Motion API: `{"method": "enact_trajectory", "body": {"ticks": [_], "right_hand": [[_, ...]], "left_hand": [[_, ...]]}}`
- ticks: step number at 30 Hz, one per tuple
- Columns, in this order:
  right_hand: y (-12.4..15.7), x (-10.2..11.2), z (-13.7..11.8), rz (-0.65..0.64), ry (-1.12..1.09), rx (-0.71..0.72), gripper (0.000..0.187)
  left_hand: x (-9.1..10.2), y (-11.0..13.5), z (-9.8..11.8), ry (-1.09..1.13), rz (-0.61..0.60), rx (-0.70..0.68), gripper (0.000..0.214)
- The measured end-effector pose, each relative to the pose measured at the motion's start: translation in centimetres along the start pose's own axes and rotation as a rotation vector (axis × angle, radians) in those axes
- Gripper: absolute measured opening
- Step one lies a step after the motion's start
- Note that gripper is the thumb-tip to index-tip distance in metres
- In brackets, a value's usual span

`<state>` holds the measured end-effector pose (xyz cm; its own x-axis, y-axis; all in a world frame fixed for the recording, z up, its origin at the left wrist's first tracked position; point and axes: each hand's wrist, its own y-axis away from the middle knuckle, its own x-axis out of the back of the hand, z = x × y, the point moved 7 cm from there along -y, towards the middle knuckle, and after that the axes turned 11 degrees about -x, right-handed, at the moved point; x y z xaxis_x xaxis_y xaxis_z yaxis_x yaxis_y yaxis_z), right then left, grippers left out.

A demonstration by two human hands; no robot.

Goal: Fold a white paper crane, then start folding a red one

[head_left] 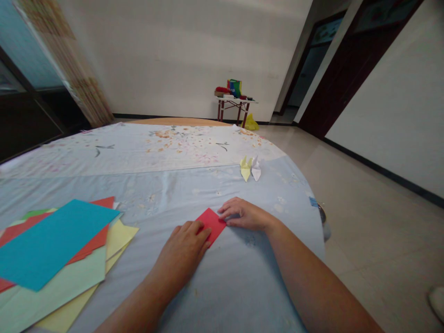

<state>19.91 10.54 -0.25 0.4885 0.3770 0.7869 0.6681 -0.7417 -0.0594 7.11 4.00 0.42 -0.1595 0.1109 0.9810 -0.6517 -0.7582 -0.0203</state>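
Observation:
A small folded red paper (212,223) lies flat on the light blue tablecloth (166,185) near the table's front edge. My left hand (182,253) rests palm down over its near left part, fingers lying flat on it. My right hand (244,214) presses its far right corner with fingers stretched out and close together. Neither hand lifts the paper.
A stack of coloured sheets (52,249), blue on top, lies at the left front. Two small folded paper figures, yellow (245,168) and white (255,169), stand further back on the right. The table's edge curves at the right above a tiled floor. A small side table (235,102) stands by the far wall.

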Motion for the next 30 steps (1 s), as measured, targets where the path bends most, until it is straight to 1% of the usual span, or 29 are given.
{"method": "enact_trajectory", "body": {"ticks": [8, 17, 24, 30], "right_hand": [[0.2, 0.0, -0.19, 0.002, 0.034, -0.036, 0.023], [0.03, 0.01, 0.11, -0.002, -0.005, -0.021, 0.024], [0.12, 0.26, 0.03, -0.001, -0.052, -0.031, 0.03], [0.1, 0.42, -0.29, 0.04, -0.088, -0.035, 0.026]], "left_hand": [[0.74, -0.27, 0.12, 0.049, -0.072, -0.032, 0.026], [0.48, -0.27, -0.17, -0.018, 0.037, 0.073, 0.026], [0.54, -0.09, -0.48, 0.031, 0.033, 0.067, 0.026], [0.68, 0.01, -0.06, 0.022, 0.043, 0.04, 0.028]]}}
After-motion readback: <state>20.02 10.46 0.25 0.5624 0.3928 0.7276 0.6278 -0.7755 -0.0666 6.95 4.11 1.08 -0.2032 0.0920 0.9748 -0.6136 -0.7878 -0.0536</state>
